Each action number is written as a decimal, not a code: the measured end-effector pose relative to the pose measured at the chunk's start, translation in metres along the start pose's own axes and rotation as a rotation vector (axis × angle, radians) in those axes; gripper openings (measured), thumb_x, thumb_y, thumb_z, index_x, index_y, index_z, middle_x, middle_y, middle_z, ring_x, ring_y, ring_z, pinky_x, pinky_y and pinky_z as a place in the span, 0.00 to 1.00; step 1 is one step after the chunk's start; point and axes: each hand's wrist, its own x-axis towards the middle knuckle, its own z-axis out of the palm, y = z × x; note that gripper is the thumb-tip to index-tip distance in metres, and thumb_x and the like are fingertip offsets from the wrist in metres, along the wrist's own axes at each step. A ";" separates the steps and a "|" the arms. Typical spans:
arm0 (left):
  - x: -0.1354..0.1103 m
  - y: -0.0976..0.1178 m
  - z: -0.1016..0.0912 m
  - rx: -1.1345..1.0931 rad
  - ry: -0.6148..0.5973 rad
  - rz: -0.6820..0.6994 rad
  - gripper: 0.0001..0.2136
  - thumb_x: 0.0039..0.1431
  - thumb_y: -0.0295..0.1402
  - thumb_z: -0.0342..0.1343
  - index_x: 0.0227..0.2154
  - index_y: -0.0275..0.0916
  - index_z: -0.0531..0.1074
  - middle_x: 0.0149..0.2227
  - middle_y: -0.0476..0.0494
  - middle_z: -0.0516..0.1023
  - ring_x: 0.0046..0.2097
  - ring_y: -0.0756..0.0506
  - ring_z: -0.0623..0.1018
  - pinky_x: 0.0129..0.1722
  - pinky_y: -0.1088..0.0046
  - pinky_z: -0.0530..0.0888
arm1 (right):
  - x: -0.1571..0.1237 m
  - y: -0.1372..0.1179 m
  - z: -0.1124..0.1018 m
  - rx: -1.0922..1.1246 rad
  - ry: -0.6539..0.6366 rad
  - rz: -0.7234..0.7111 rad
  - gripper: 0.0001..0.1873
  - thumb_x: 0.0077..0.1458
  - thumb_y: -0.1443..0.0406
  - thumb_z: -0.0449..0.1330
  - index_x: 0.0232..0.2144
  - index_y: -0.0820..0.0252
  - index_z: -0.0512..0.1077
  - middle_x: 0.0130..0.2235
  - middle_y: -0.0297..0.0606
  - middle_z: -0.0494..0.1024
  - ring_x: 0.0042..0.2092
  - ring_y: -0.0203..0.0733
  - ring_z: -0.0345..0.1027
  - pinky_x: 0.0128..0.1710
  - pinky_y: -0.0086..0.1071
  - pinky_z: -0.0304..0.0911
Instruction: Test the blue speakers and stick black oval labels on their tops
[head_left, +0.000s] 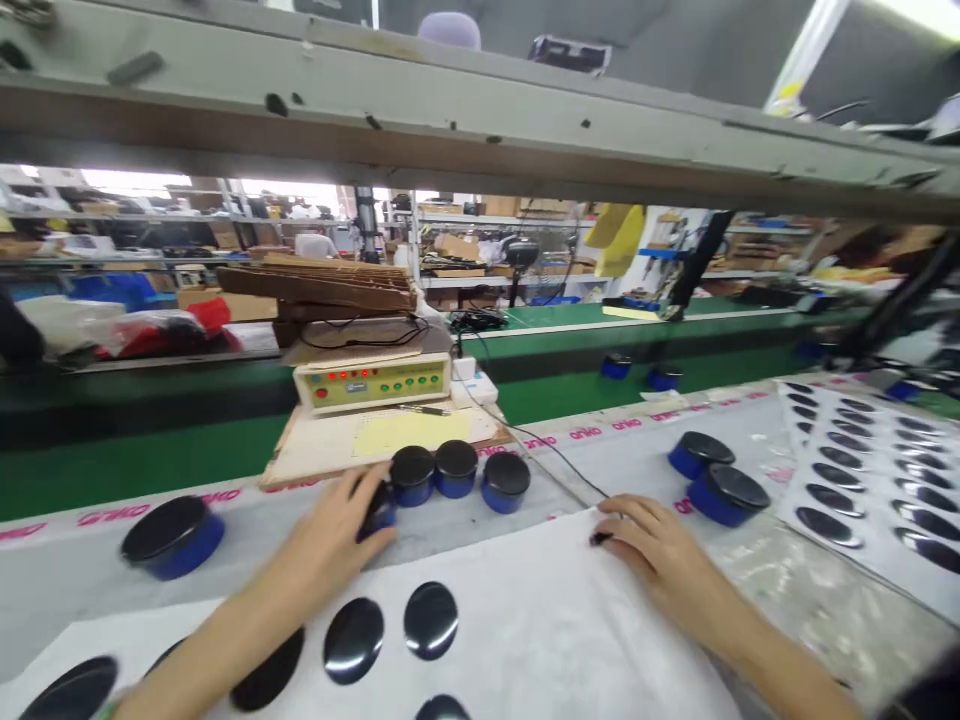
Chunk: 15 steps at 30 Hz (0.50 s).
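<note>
My left hand is closed round a short blue cylinder with a black top, partly hidden by the fingers. Right beside it stand a blue cylinder, another blue cylinder and a third blue cylinder, all black-topped. My right hand is over the far right corner of a white sheet, its fingers curled on a small black piece too small to name. Glossy black discs lie on the sheet, among them one disc and another disc.
One more blue cylinder stands at left, and a touching pair at right. Sheets of black discs lie far right. Behind are a control box and a green belt. A beam crosses overhead.
</note>
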 end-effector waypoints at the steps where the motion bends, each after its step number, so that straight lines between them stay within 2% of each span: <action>1: 0.006 -0.010 0.003 0.011 0.033 -0.015 0.26 0.59 0.37 0.50 0.60 0.43 0.56 0.55 0.36 0.66 0.55 0.33 0.69 0.54 0.50 0.68 | -0.001 0.000 0.002 -0.008 0.073 0.050 0.11 0.60 0.61 0.52 0.36 0.54 0.75 0.42 0.41 0.78 0.46 0.47 0.71 0.46 0.41 0.67; 4: 0.021 -0.038 0.009 0.050 0.130 -0.056 0.28 0.59 0.41 0.50 0.61 0.39 0.54 0.53 0.34 0.65 0.54 0.30 0.69 0.52 0.45 0.67 | -0.006 0.009 0.003 -0.059 0.370 0.265 0.17 0.65 0.60 0.45 0.51 0.61 0.62 0.38 0.43 0.77 0.41 0.43 0.73 0.37 0.35 0.70; 6: 0.026 -0.047 0.011 0.047 0.126 -0.034 0.30 0.59 0.44 0.51 0.61 0.40 0.52 0.55 0.35 0.64 0.55 0.31 0.68 0.54 0.48 0.67 | -0.009 0.018 -0.003 -0.109 0.527 0.392 0.23 0.66 0.61 0.41 0.60 0.65 0.49 0.37 0.43 0.76 0.39 0.43 0.74 0.35 0.34 0.70; 7: 0.027 -0.046 0.012 0.039 0.114 -0.018 0.31 0.59 0.45 0.51 0.62 0.41 0.51 0.56 0.35 0.63 0.56 0.32 0.68 0.54 0.50 0.67 | -0.010 0.022 -0.007 -0.143 0.567 0.437 0.23 0.66 0.62 0.40 0.60 0.65 0.48 0.37 0.44 0.75 0.39 0.44 0.74 0.35 0.35 0.69; 9: 0.027 -0.038 0.008 0.027 0.123 0.008 0.31 0.60 0.45 0.51 0.62 0.42 0.49 0.58 0.35 0.61 0.59 0.33 0.65 0.56 0.51 0.66 | -0.009 0.029 -0.018 -0.235 0.577 0.509 0.23 0.64 0.62 0.41 0.57 0.64 0.59 0.38 0.47 0.74 0.42 0.51 0.72 0.39 0.42 0.68; 11: 0.025 -0.020 0.000 0.026 0.185 0.027 0.29 0.61 0.45 0.50 0.62 0.42 0.50 0.59 0.35 0.60 0.60 0.34 0.64 0.56 0.51 0.66 | -0.005 0.033 -0.028 -0.338 0.537 0.571 0.25 0.62 0.58 0.43 0.52 0.67 0.67 0.41 0.56 0.72 0.47 0.64 0.67 0.42 0.51 0.63; 13: 0.021 0.001 -0.012 0.006 0.240 0.059 0.25 0.62 0.43 0.49 0.60 0.44 0.53 0.58 0.37 0.62 0.59 0.36 0.64 0.57 0.53 0.65 | 0.001 0.037 -0.034 -0.401 0.484 0.618 0.34 0.60 0.53 0.45 0.55 0.78 0.63 0.44 0.68 0.68 0.50 0.77 0.62 0.41 0.57 0.60; 15: 0.015 0.021 -0.023 -0.034 0.245 0.087 0.21 0.64 0.41 0.48 0.58 0.46 0.55 0.56 0.40 0.64 0.59 0.39 0.65 0.57 0.56 0.66 | 0.008 0.043 -0.035 -0.417 0.438 0.644 0.40 0.60 0.50 0.44 0.58 0.85 0.56 0.46 0.76 0.65 0.49 0.81 0.63 0.37 0.56 0.60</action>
